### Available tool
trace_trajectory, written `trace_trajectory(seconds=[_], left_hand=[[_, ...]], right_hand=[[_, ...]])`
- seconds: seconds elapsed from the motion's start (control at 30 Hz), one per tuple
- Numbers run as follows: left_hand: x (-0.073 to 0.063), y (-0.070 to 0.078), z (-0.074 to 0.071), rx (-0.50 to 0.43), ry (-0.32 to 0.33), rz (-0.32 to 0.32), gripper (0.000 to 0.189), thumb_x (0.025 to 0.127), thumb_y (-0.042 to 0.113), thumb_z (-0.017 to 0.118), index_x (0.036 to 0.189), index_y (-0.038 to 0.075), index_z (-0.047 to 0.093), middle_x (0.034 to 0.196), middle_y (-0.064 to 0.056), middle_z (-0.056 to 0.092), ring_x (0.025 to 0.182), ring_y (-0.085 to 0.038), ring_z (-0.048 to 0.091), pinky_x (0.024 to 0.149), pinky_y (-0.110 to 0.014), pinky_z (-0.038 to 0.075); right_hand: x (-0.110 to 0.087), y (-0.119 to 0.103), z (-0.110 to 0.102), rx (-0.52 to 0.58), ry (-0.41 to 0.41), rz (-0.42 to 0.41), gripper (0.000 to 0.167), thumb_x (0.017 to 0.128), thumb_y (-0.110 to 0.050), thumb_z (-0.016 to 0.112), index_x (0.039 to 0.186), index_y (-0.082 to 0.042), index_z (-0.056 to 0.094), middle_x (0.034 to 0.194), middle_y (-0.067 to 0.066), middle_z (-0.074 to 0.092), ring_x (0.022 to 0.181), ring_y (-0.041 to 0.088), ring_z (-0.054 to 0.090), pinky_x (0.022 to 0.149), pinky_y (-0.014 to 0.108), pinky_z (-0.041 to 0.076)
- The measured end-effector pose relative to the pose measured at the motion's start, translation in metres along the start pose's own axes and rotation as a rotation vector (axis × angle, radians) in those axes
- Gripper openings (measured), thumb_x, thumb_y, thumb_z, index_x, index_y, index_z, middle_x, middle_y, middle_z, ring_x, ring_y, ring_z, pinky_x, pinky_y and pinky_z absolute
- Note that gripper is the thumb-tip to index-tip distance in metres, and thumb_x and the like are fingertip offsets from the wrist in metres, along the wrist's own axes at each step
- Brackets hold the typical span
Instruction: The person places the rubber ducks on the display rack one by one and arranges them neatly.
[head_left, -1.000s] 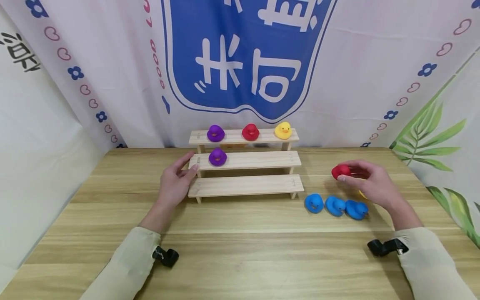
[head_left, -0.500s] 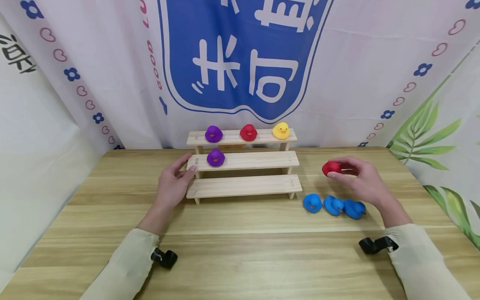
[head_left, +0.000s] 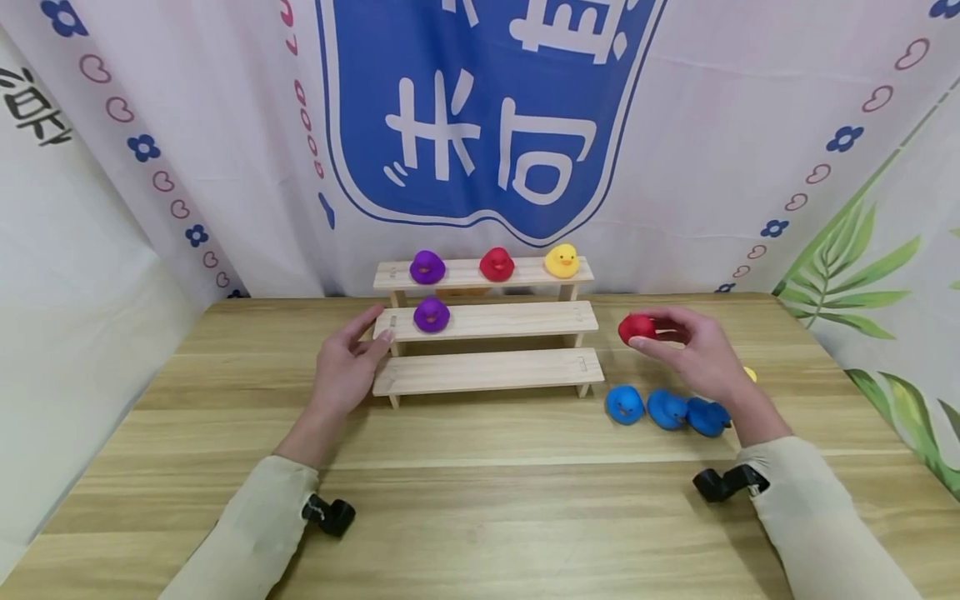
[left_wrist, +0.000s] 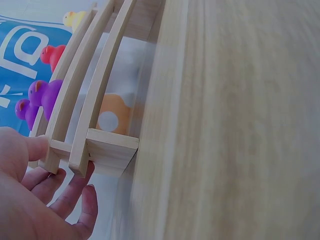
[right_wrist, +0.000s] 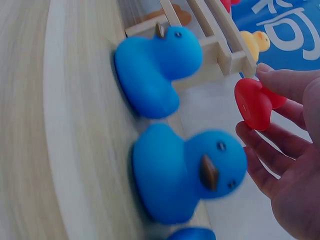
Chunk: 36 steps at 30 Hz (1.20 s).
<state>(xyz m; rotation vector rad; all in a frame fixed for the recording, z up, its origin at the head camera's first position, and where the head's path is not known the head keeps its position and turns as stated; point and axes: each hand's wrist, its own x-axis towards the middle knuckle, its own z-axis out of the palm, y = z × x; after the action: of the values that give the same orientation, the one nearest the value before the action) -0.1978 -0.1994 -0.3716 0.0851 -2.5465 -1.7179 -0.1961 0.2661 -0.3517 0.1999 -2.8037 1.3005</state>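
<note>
My right hand point(head_left: 699, 354) pinches a red rubber duck point(head_left: 634, 328) between thumb and fingers, above the table to the right of the shelf. In the right wrist view this red duck point(right_wrist: 252, 104) tilts, its base partly visible. My left hand point(head_left: 347, 373) grips the left end of a three-tier wooden stand point(head_left: 491, 372), thumb on the middle board and fingers around its end. On the top board sit a purple duck point(head_left: 427, 267), another red duck point(head_left: 497, 265) and a yellow duck point(head_left: 562, 262). A second purple duck point(head_left: 432, 315) is at the middle board's left.
Three blue ducks, including the leftmost blue duck point(head_left: 625, 405), line up on the table point(head_left: 480, 517) below my right hand. A bit of yellow point(head_left: 750, 374) shows behind the right wrist. A printed curtain point(head_left: 247, 150) hangs behind the table.
My right hand has carried the red duck left, toward the stand. The left hand stays on the stand's end, and the ducks on the boards and table keep their places.
</note>
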Motion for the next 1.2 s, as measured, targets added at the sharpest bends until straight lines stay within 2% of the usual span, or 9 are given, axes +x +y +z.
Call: trace_trajectory(seconds=[0.4, 0.77, 1.0, 1.1, 1.2], left_hand=[[0.001, 0.0, 0.0, -0.002, 0.004, -0.001, 0.056, 0.109, 0.03, 0.062, 0.162, 0.026, 0.045, 0.171, -0.004, 0.04, 0.133, -0.031, 0.064, 0.085, -0.007, 0.052], [0.0, 0.001, 0.0, 0.001, -0.006, -0.004, 0.057, 0.109, 0.031, 0.061, 0.163, 0.025, 0.044, 0.171, -0.003, 0.039, 0.135, -0.031, 0.064, 0.087, -0.008, 0.052], [0.001, -0.001, 0.001, 0.002, -0.001, 0.004, 0.056, 0.109, 0.029, 0.061, 0.163, 0.024, 0.044, 0.171, -0.005, 0.039, 0.134, -0.031, 0.065, 0.087, -0.008, 0.053], [0.001, -0.001, 0.0, 0.0, 0.005, 0.007, 0.056, 0.109, 0.027, 0.061, 0.163, 0.022, 0.044, 0.171, -0.005, 0.04, 0.133, -0.032, 0.065, 0.087, -0.009, 0.053], [0.001, -0.001, 0.0, 0.006, 0.006, 0.009, 0.056, 0.109, 0.027, 0.061, 0.163, 0.022, 0.044, 0.171, -0.006, 0.04, 0.133, -0.032, 0.065, 0.087, -0.009, 0.053]], right_hand=[[0.008, -0.022, 0.019, 0.047, 0.011, -0.05, 0.053, 0.101, -0.038, 0.074, 0.146, -0.014, 0.061, 0.143, 0.015, 0.061, 0.128, 0.036, 0.057, 0.086, 0.017, 0.054], [0.011, -0.036, 0.03, 0.095, 0.024, -0.169, 0.046, 0.1, -0.029, 0.076, 0.142, -0.014, 0.065, 0.135, 0.013, 0.067, 0.122, 0.031, 0.062, 0.087, 0.01, 0.053], [0.019, -0.046, 0.043, 0.128, 0.006, -0.201, 0.044, 0.099, -0.026, 0.078, 0.139, -0.011, 0.066, 0.136, 0.013, 0.068, 0.122, 0.031, 0.065, 0.091, 0.009, 0.051], [0.022, -0.052, 0.048, 0.131, -0.008, -0.188, 0.045, 0.099, -0.027, 0.078, 0.14, -0.012, 0.066, 0.138, 0.012, 0.067, 0.124, 0.031, 0.064, 0.094, 0.012, 0.053], [0.025, -0.056, 0.053, 0.137, -0.014, -0.177, 0.046, 0.099, -0.026, 0.079, 0.14, -0.013, 0.065, 0.139, 0.011, 0.067, 0.124, 0.031, 0.064, 0.102, 0.028, 0.057]])
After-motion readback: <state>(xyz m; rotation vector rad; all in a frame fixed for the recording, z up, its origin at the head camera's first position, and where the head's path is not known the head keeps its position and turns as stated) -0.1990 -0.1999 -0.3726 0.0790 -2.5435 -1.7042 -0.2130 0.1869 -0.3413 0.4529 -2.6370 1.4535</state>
